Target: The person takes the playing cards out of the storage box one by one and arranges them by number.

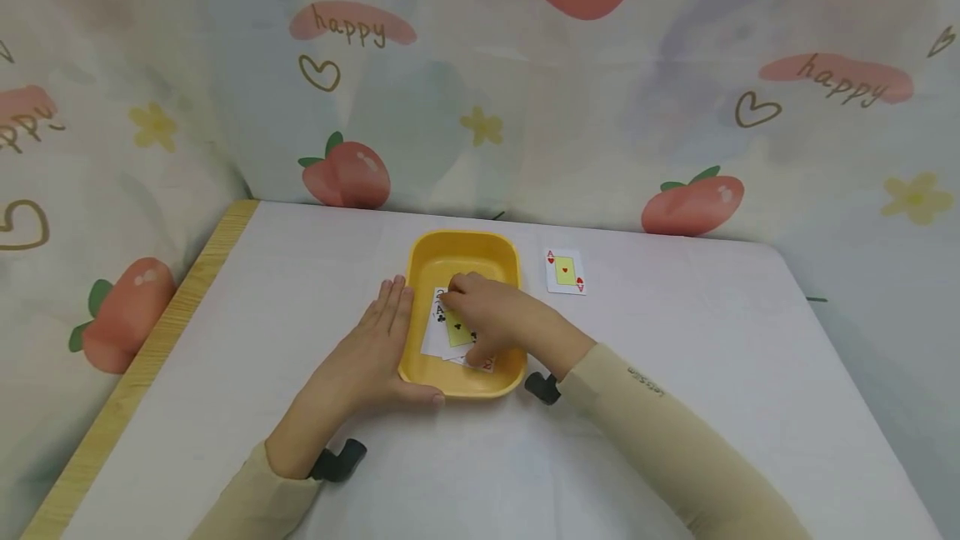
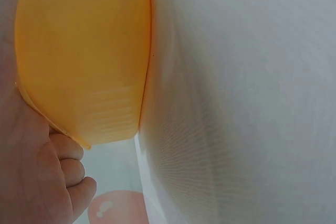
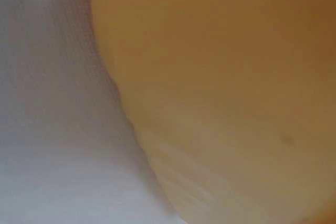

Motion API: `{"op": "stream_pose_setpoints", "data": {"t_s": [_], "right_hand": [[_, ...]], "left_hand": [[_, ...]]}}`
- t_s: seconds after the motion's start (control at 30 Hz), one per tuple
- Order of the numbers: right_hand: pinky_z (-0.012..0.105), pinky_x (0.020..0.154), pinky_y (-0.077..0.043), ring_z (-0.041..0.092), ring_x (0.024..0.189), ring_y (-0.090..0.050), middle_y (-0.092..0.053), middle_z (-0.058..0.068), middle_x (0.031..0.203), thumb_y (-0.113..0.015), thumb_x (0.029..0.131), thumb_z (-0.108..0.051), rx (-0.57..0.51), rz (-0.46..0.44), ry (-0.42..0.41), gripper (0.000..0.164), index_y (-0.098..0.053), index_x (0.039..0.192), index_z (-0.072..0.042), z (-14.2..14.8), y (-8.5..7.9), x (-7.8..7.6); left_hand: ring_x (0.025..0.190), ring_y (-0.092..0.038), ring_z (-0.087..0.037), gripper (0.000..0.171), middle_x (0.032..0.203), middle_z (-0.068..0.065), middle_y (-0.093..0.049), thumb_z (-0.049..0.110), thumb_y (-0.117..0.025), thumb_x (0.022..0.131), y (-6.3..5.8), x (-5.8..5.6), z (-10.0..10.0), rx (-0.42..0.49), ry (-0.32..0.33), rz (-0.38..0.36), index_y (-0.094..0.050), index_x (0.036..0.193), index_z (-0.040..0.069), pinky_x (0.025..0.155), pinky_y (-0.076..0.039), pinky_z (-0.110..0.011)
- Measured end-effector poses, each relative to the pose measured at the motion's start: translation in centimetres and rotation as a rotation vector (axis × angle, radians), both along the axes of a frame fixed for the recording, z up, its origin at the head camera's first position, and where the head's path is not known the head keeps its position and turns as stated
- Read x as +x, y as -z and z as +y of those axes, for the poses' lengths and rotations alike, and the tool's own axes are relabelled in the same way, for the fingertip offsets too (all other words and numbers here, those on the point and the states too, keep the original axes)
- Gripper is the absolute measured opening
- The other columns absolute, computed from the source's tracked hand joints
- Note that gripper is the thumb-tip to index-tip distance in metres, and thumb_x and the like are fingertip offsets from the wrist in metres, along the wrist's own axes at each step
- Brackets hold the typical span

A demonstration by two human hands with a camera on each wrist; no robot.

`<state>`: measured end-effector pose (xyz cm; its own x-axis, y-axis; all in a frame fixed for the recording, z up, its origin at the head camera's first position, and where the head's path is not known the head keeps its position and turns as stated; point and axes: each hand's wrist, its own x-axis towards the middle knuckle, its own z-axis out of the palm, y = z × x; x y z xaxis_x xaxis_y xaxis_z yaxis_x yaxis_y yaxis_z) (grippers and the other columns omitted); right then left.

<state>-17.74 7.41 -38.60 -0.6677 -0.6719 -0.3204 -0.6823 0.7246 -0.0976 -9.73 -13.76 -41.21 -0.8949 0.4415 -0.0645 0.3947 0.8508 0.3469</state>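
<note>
A yellow plastic tray [image 1: 462, 243] holds several overlapping playing cards [image 1: 458, 332], the top one an ace of clubs. My right hand [image 1: 491, 315] reaches into it over the right side, fingers curled at the cards' far edge and thumb at their near edge, gripping them. Part of the cards is hidden under this hand. Along the tray's left side lies my left hand [image 1: 375, 352], fingers straight against the rim and thumb by the near corner. The left wrist view shows those fingers beside the tray's outer wall [image 2: 84, 51]. Only the tray wall [image 3: 220, 77] fills the right wrist view.
An ace of hearts [image 1: 566, 272] lies face up on the white tablecloth [image 1: 675, 332], right of the tray. Wooden table edge [image 1: 142, 373] shows at the left. A printed curtain [image 1: 570, 107] hangs behind. Black wrist camera mounts [image 1: 339, 461] sit below the hands.
</note>
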Motion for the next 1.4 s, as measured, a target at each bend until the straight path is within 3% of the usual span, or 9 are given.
{"op": "stream_pose_setpoints", "data": {"t_s": [0.33, 0.9, 1.13, 1.4], "right_hand": [[0.031, 0.110, -0.043, 0.017, 0.119, -0.045, -0.048, 0.003, 0.138, -0.091, 0.067, -0.045, 0.005, -0.029, 0.040, 0.093, -0.051, 0.146, -0.016, -0.2, 0.5, -0.3], [0.028, 0.106, -0.045, 0.015, 0.114, -0.043, -0.048, 0.000, 0.133, -0.091, 0.065, -0.043, -0.029, -0.019, 0.027, 0.092, -0.051, 0.144, -0.017, 0.1, 0.2, -0.4], [0.027, 0.107, -0.044, 0.014, 0.115, -0.042, -0.047, -0.002, 0.131, -0.091, 0.064, -0.047, -0.079, -0.002, 0.032, 0.095, -0.051, 0.145, -0.017, 1.1, -1.1, 0.2], [0.026, 0.099, -0.047, 0.012, 0.112, -0.044, -0.046, -0.002, 0.129, -0.090, 0.064, -0.043, -0.108, 0.044, 0.046, 0.093, -0.050, 0.144, -0.018, 2.3, -3.9, 0.3]], "left_hand": [[0.155, 0.006, -0.030, 0.143, 0.167, -0.016, 0.006, 0.086, -0.065, 0.065, 0.0, 0.0, 0.1, 0.003, -0.004, -0.008, -0.001, 0.158, -0.001, 0.124, -0.013, -0.047], [0.155, 0.006, -0.030, 0.142, 0.167, -0.016, 0.006, 0.084, -0.068, 0.065, -0.1, 0.1, 0.2, -0.002, -0.016, -0.018, -0.001, 0.158, 0.000, 0.124, -0.013, -0.047], [0.155, 0.006, -0.030, 0.143, 0.167, -0.016, 0.006, 0.085, -0.067, 0.064, -0.2, 0.1, 0.4, -0.002, -0.014, -0.014, -0.001, 0.158, -0.001, 0.124, -0.013, -0.046], [0.155, 0.004, -0.032, 0.143, 0.167, -0.017, 0.004, 0.084, -0.069, 0.064, -0.3, 0.3, 0.4, -0.008, -0.029, -0.008, -0.003, 0.158, -0.001, 0.124, -0.015, -0.046]]}}
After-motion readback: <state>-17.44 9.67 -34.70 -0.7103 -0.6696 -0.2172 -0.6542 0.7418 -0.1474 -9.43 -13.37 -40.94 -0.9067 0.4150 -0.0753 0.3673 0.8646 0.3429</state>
